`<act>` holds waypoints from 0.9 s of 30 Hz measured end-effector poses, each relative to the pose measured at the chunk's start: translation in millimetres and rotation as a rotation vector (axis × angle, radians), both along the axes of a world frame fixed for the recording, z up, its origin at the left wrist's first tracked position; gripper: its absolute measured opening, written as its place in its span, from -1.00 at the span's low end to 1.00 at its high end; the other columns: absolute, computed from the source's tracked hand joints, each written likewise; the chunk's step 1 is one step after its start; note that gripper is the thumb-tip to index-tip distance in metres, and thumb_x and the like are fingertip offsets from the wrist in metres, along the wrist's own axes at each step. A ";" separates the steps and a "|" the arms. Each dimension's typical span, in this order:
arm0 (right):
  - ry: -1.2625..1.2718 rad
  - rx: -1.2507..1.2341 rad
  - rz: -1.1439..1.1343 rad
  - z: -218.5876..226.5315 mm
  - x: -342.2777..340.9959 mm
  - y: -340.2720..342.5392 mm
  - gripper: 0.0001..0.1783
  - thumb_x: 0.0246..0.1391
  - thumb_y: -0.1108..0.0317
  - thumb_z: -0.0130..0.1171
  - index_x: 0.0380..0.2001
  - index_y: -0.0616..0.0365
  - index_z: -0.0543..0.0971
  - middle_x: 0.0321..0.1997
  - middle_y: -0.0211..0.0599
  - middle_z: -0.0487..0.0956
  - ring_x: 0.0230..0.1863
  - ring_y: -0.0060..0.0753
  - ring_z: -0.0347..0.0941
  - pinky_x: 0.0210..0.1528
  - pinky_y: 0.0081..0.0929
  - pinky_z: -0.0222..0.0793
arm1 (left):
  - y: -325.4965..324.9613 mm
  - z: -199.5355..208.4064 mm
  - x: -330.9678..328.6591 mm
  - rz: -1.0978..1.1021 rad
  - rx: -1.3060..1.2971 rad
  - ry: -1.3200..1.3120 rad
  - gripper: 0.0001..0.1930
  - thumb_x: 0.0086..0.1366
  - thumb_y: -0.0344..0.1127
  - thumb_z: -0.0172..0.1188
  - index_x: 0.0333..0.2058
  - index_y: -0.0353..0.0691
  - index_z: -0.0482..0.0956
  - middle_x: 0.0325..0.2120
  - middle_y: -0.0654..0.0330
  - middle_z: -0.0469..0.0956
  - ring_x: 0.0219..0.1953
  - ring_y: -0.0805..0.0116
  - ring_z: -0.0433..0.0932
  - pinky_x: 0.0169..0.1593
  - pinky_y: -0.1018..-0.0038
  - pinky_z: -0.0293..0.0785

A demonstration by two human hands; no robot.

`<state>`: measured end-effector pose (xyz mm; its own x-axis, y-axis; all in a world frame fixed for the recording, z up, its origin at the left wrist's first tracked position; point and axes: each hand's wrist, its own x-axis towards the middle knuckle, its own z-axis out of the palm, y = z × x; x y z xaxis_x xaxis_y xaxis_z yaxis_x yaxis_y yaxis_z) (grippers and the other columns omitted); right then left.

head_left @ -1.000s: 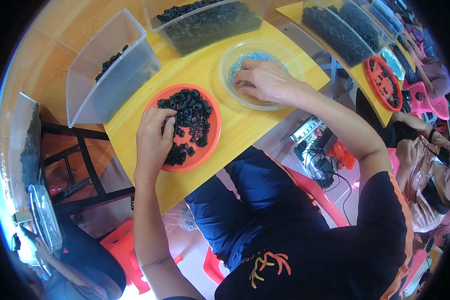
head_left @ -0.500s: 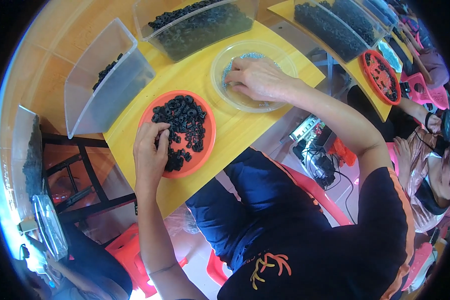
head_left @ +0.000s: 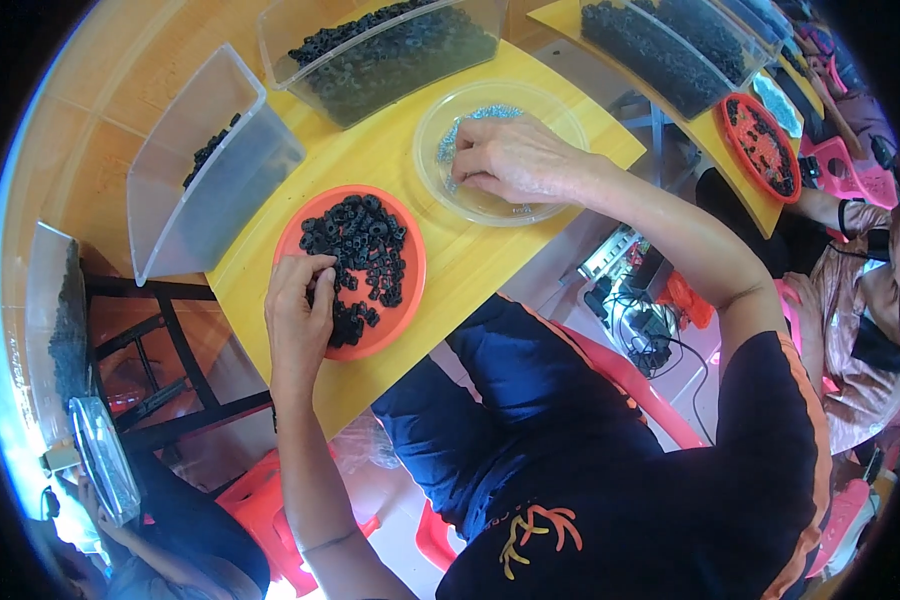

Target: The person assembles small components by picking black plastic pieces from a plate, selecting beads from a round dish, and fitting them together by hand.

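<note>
Head view: left hand [head_left: 295, 310] rests on the rim of an orange plate [head_left: 410, 290] piled with small black rings [head_left: 360, 245], fingers curled, pinching among them. Right hand [head_left: 515, 160] lies in a clear round dish [head_left: 560, 115] of small silvery bits [head_left: 475, 118], fingers bent down; whether they grip any I cannot tell. Behind stand a clear bin [head_left: 220, 190], nearly empty, and a clear tub [head_left: 400, 50] full of black rings, all on a yellow table [head_left: 470, 260].

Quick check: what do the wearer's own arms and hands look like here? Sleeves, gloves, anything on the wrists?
Both hands are bare, no gloves: left hand, right hand. Forearms are uncovered. The right arm ends in a short dark sleeve with an orange stripe along its edge. No watch or rings are visible; a thin dark line crosses the left forearm, too small to identify.
</note>
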<state>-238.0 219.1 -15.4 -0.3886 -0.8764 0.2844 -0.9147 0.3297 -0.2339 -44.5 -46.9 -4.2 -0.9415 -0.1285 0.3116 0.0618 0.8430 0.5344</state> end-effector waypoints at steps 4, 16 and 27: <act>-0.012 0.037 -0.026 -0.6 2.6 -4.0 -0.84 0.06 0.28 0.22 -0.31 0.09 0.59 -0.22 -0.29 0.49 -0.13 -0.16 0.50 -0.18 -0.21 0.40 | 0.9 0.7 0.8 -0.013 0.001 0.008 -0.89 0.19 -0.55 0.18 -0.28 -0.35 0.57 -0.46 0.09 0.47 -0.44 0.27 0.47 -0.31 0.42 0.42; -0.015 0.054 0.147 1.4 0.2 -4.8 -0.86 0.01 0.32 0.15 -0.37 0.14 0.58 -0.35 -0.17 0.55 -0.19 -0.06 0.51 -0.21 -0.12 0.41 | 1.6 0.6 4.0 -0.004 0.021 -0.004 -0.89 0.20 -0.55 0.17 -0.27 -0.35 0.57 -0.43 0.09 0.49 -0.42 0.27 0.48 -0.28 0.42 0.43; -0.202 -0.147 -0.041 2.2 -8.0 2.4 -0.76 0.16 0.31 0.09 -0.12 0.05 0.56 -0.21 -0.16 0.60 -0.10 -0.02 0.52 -0.06 -0.10 0.40 | 0.6 -0.9 8.5 0.010 0.027 -0.009 -0.89 0.21 -0.55 0.17 -0.27 -0.34 0.57 -0.46 0.10 0.46 -0.44 0.29 0.46 -0.31 0.42 0.41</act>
<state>-246.0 221.6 -13.2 -0.4846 -0.8137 0.3209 -0.8312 0.3141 -0.4588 -36.0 -46.3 -5.1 -0.9427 -0.1467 0.2997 0.0484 0.8286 0.5577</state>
